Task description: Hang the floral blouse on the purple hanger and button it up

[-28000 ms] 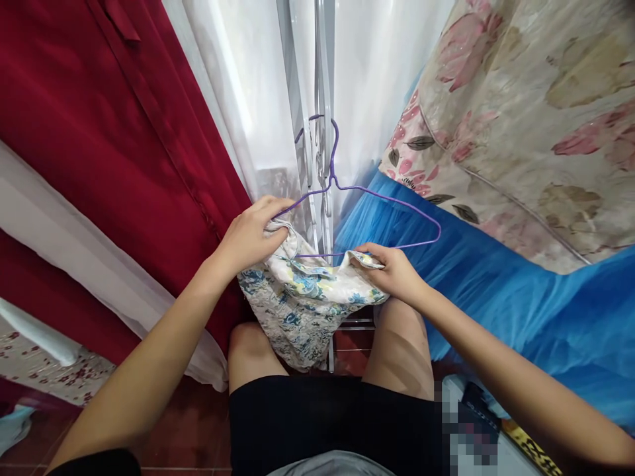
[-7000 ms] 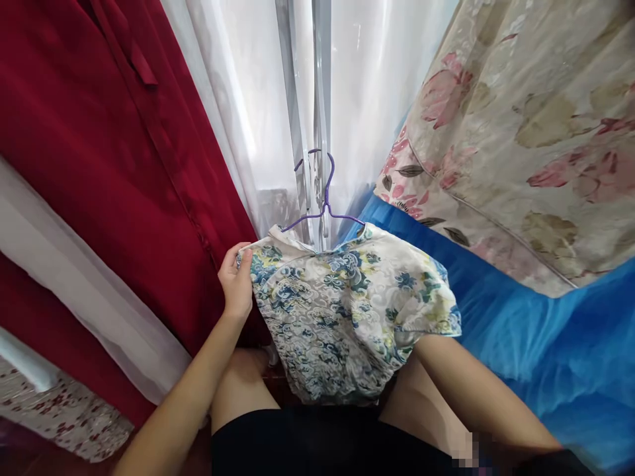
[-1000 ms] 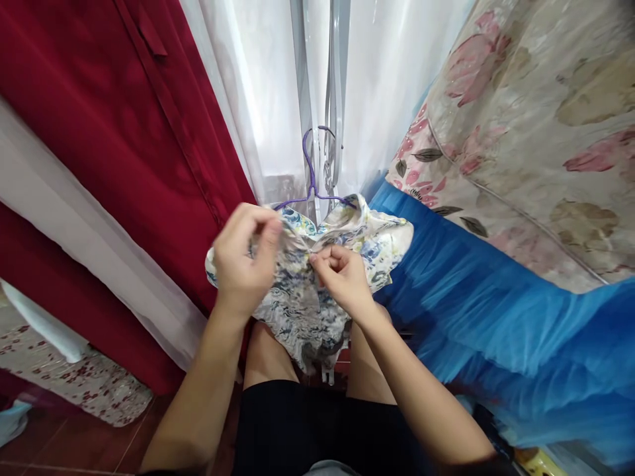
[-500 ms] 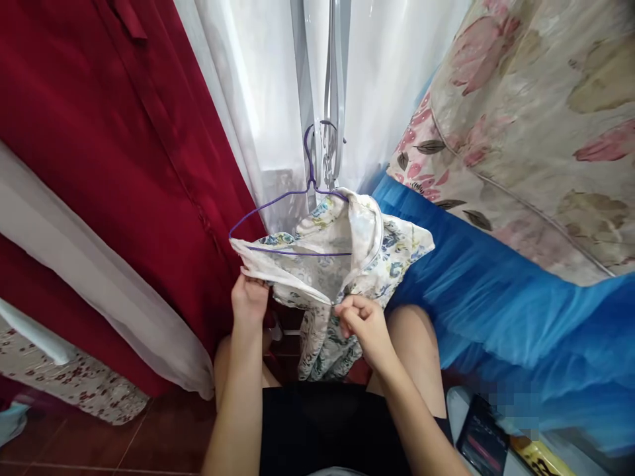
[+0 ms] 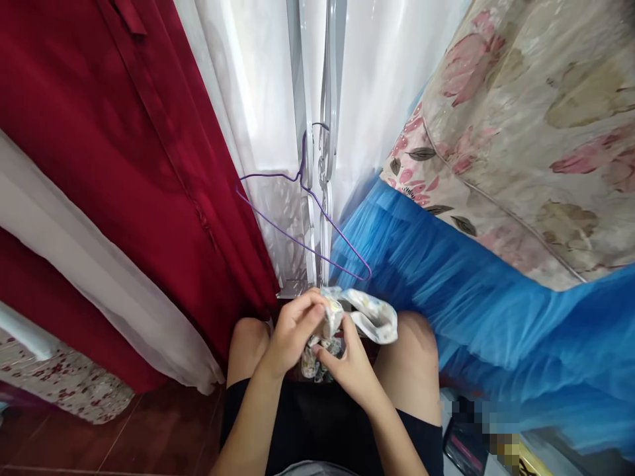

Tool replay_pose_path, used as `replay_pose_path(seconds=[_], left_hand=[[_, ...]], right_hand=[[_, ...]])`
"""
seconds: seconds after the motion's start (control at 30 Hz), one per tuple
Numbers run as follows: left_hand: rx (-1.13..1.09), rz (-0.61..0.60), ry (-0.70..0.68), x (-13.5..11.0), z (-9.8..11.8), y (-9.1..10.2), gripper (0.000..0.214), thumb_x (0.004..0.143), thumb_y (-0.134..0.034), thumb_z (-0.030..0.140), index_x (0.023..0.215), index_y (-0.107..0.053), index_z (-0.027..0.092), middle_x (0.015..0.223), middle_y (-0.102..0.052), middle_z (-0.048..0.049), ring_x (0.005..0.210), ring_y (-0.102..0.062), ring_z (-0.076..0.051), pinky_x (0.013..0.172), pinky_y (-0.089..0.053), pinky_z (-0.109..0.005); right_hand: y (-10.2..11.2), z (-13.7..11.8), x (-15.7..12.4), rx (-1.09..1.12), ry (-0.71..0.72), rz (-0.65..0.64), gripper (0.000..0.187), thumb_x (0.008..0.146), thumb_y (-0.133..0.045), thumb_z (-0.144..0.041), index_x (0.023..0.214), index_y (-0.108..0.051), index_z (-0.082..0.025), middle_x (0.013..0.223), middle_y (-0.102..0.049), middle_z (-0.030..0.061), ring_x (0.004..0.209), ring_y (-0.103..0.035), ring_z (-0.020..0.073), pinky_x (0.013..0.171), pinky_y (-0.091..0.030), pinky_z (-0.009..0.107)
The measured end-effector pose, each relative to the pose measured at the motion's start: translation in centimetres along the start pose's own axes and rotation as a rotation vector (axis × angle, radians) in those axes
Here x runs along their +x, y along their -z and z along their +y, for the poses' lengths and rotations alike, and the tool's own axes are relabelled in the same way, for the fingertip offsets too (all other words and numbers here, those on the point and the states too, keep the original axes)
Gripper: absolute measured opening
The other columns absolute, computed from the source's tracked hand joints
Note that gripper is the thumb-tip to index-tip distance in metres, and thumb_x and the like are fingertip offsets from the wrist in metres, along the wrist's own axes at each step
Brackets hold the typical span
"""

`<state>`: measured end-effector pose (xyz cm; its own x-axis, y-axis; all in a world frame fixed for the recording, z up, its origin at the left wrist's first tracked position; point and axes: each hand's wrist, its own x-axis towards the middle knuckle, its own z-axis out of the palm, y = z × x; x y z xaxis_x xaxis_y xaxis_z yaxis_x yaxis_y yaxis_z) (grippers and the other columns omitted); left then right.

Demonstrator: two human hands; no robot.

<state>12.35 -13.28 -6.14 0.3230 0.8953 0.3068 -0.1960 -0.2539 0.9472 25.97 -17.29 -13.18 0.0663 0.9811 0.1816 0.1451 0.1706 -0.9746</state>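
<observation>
A white garment with a blue, green and yellow floral print [image 5: 374, 314] is bunched up between my hands, above my lap. My left hand [image 5: 295, 327] grips its upper left part, fingers closed round the cloth. My right hand [image 5: 350, 360] holds it from the right, thumb and fingers pinching the fabric. Part of the garment hangs below the hands, and its full shape is hidden by the folds. Just beyond, a bare purple wire hanger [image 5: 302, 248] hangs tilted from a grey metal frame [image 5: 331, 79], its right corner low.
A red curtain [image 5: 163, 198] and a white drape [image 5: 99, 277] hang at left. On the right are blue gathered fabric [image 5: 397, 244] and a floral cloth [image 5: 520, 158]. A dark phone [image 5: 464, 446] and a yellow packet [image 5: 533, 463] lie at lower right.
The floral garment has come off the purple hanger and is now gathered in both hands, nearer my lap. The hanger swings free, tipped down to the right.
</observation>
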Motion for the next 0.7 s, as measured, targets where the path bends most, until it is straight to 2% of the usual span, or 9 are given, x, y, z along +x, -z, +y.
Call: replay_pose_path(seconds=[0.07,0.17,0.27,0.37,0.43,0.53,0.6,0.63,0.7], left_hand=[[0.198,-0.064,-0.055,-0.2,0.6,-1.4,0.024,0.099,-0.060,0.038,0.090,-0.069,0.018,0.090,-0.060,-0.0055,0.084,-0.058,-0.018,0.079,-0.047,-0.029],[0.415,-0.142,-0.091,0.1,0.9,-2.3,0.022,0.098,-0.061,0.038,0.104,-0.074,0.021,0.103,-0.061,-0.0079,0.099,-0.061,-0.022,0.094,-0.047,-0.033],[0.362,-0.393,-0.010,-0.1,0.4,-2.2,0.041,0.095,-0.061,0.049,0.126,-0.068,0.023,0.116,-0.063,-0.0105,0.110,-0.062,-0.027,0.101,-0.047,-0.038],[0.235,-0.596,0.137,-1.7,-1.4,-1.8,0.055,0.086,-0.071,0.052,0.132,-0.062,0.022,0.113,-0.069,-0.0088,0.103,-0.066,-0.027,0.090,-0.053,-0.034],[0.350,-0.550,0.178,-3.1,-2.9,-1.3,0.048,0.083,-0.076,0.044,0.124,-0.066,0.021,0.108,-0.071,-0.0068,0.097,-0.067,-0.025,0.085,-0.052,-0.032],[0.682,-0.322,0.121,-4.5,-4.2,0.2,0.020,0.085,-0.073,0.035,0.099,-0.072,0.020,0.090,-0.069,-0.0046,0.085,-0.063,-0.021,0.079,-0.048,-0.029],[0.789,-0.207,0.042,-4.7,-3.9,1.6,0.016,0.085,-0.073,0.034,0.083,-0.068,0.019,0.079,-0.063,-0.0030,0.077,-0.058,-0.019,0.073,-0.046,-0.029],[0.796,-0.178,-0.002,-4.6,-3.4,2.3,0.021,0.086,-0.074,0.035,0.077,-0.064,0.019,0.075,-0.060,-0.0021,0.075,-0.057,-0.019,0.071,-0.045,-0.028],[0.764,-0.135,-0.089,-4.1,-1.8,3.6,0.028,0.088,-0.072,0.036,0.070,-0.059,0.019,0.072,-0.057,-0.0021,0.076,-0.057,-0.019,0.071,-0.045,-0.028]], right_hand=[[0.7,-2.0,-0.6,0.078,-0.019,-0.131,0.043,0.082,-0.072,-0.027,0.125,-0.064,-0.023,0.121,-0.069,0.0079,0.119,-0.062,0.0292,0.105,-0.049,0.042],[2.8,-4.4,-1.3,0.181,-0.138,-0.311,0.023,0.095,-0.062,-0.034,0.112,-0.071,-0.022,0.109,-0.072,0.0066,0.111,-0.065,0.0283,0.097,-0.053,0.039],[5.9,-6.1,-1.4,0.145,-0.148,-0.397,0.022,0.096,-0.062,-0.038,0.105,-0.074,-0.022,0.101,-0.073,0.0064,0.097,-0.066,0.0259,0.087,-0.055,0.036],[9.6,-7.2,-0.9,0.079,-0.116,-0.445,0.016,0.087,-0.072,-0.036,0.090,-0.076,-0.021,0.083,-0.071,0.0050,0.076,-0.063,0.0221,0.070,-0.056,0.032],[12.3,-7.7,-0.1,0.026,-0.131,-0.376,0.015,0.076,-0.080,-0.032,0.072,-0.073,-0.020,0.066,-0.066,0.0035,0.060,-0.057,0.0189,0.055,-0.050,0.030],[16.3,-8.5,2.3,0.007,-0.117,-0.014,0.020,0.055,-0.087,-0.020,0.059,-0.068,-0.020,0.053,-0.059,0.0013,0.048,-0.048,0.0142,0.043,-0.037,0.027],[18.2,-9.4,4.9,0.051,-0.044,0.197,0.022,0.048,-0.086,-0.014,0.058,-0.068,-0.019,0.053,-0.060,0.0014,0.048,-0.048,0.0126,0.045,-0.035,0.027],[18.7,-10.0,6.5,0.080,-0.002,0.211,0.020,0.049,-0.086,-0.015,0.058,-0.069,-0.017,0.053,-0.061,0.0020,0.048,-0.050,0.0123,0.048,-0.036,0.029],[18.6,-11.4,10.1,0.140,0.095,0.139,0.019,0.055,-0.086,-0.020,0.063,-0.071,-0.012,0.056,-0.065,0.0031,0.051,-0.054,0.0116,0.055,-0.039,0.033]])
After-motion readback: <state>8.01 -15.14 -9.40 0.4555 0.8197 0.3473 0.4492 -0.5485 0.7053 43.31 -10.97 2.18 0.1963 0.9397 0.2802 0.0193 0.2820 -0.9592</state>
